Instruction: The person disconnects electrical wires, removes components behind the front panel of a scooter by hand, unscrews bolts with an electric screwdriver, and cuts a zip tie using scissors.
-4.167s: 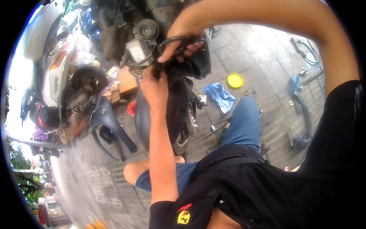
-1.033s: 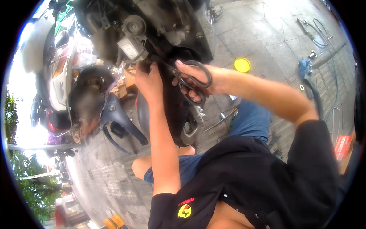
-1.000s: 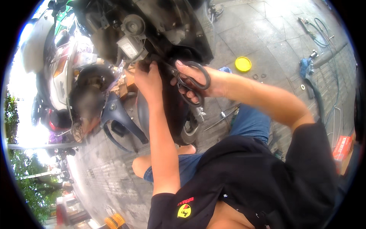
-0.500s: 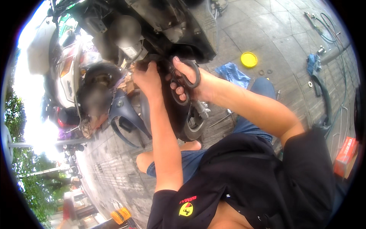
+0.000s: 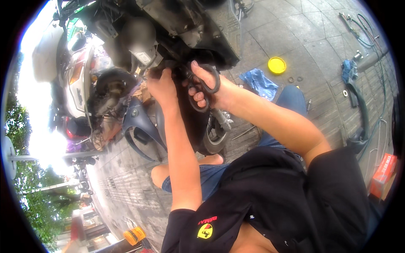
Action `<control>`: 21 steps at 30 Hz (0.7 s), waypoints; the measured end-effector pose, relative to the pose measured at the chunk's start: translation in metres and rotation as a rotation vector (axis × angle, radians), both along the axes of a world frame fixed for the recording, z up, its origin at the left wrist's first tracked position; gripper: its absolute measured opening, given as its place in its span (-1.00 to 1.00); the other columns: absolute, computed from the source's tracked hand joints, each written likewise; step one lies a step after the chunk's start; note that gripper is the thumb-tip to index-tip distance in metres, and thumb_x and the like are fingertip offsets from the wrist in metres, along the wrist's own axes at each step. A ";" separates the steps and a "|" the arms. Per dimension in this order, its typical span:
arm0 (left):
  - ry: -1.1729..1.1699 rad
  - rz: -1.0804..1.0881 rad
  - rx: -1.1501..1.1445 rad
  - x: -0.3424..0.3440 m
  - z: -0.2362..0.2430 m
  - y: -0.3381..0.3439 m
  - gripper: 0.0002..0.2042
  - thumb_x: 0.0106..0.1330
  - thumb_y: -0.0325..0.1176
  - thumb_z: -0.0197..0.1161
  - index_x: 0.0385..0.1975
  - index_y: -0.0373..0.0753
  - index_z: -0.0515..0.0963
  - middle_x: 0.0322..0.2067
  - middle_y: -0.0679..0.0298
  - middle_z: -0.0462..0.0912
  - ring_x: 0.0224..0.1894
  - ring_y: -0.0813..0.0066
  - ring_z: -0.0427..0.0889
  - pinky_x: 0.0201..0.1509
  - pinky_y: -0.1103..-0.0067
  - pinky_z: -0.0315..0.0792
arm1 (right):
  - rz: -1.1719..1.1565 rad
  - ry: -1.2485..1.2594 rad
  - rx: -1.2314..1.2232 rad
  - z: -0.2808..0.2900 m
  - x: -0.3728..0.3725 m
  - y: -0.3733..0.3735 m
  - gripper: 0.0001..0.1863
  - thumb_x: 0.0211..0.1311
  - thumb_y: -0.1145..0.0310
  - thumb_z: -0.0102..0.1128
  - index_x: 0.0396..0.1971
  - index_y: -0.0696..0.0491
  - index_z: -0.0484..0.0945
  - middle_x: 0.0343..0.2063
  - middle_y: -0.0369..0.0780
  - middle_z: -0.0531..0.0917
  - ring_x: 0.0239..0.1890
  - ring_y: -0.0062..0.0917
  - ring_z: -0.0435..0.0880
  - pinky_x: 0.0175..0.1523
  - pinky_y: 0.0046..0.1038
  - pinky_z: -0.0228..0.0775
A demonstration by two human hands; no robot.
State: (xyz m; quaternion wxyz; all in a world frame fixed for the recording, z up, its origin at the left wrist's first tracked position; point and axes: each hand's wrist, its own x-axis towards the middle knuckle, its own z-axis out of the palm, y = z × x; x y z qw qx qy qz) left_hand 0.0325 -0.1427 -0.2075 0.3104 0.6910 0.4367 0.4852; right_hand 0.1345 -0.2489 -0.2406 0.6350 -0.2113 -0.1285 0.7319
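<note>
My right hand point(image 5: 216, 89) grips a pair of scissors point(image 5: 217, 80) by their large black handle loops, the thumb through the upper loop and fingers through the lower one. Its blades point into the dark underside of a scooter point(image 5: 181, 21) and are hidden there. Close to the left of the scissors, my left hand point(image 5: 163, 89) is closed with bent fingers against the scooter's dark parts. What those fingers hold is too dark to make out. A black curved scooter part point(image 5: 180, 130) hangs below both hands.
A dark blue-grey plastic panel point(image 5: 141, 122) lies left of my forearm, with another scooter point(image 5: 76, 92) behind it. On the paving to the right are a blue rag point(image 5: 262, 85), a yellow lid point(image 5: 277, 65), washers, a black hose point(image 5: 360, 111) and an orange box point(image 5: 383, 173).
Both hands stay almost in place at the scooter's underside. The scissor loops look slightly closer together; otherwise the view has only shifted a little.
</note>
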 end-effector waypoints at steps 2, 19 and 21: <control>0.033 0.010 0.022 0.000 -0.001 0.002 -0.84 0.13 -0.53 0.21 -0.31 -0.46 0.55 -0.40 0.14 0.66 -0.39 0.39 0.60 -0.23 0.51 0.46 | 0.003 -0.013 -0.026 -0.004 -0.002 0.002 -0.33 0.22 -0.34 0.01 -0.30 0.10 0.43 -0.62 -0.36 0.34 -0.69 -0.74 0.24 -0.61 -0.70 0.10; 0.527 0.170 0.231 0.010 -0.002 0.007 -0.70 0.10 -0.26 0.29 -0.27 -0.36 0.65 -0.34 -0.06 0.68 -0.22 -0.04 0.65 -0.10 0.30 0.46 | -0.029 0.074 -0.100 0.001 -0.008 -0.006 -0.47 0.20 -0.25 0.14 -0.34 -0.02 0.39 -0.56 -0.27 0.40 -0.62 -0.63 0.33 -0.58 -0.60 0.18; 0.520 0.180 0.221 0.010 -0.002 0.009 -0.71 0.10 -0.26 0.27 -0.28 -0.35 0.66 -0.34 -0.06 0.68 -0.22 -0.05 0.65 -0.10 0.29 0.46 | -0.013 0.091 -0.091 0.000 -0.006 -0.003 -0.48 0.20 -0.25 0.13 -0.35 -0.03 0.40 -0.56 -0.27 0.40 -0.62 -0.63 0.33 -0.57 -0.60 0.18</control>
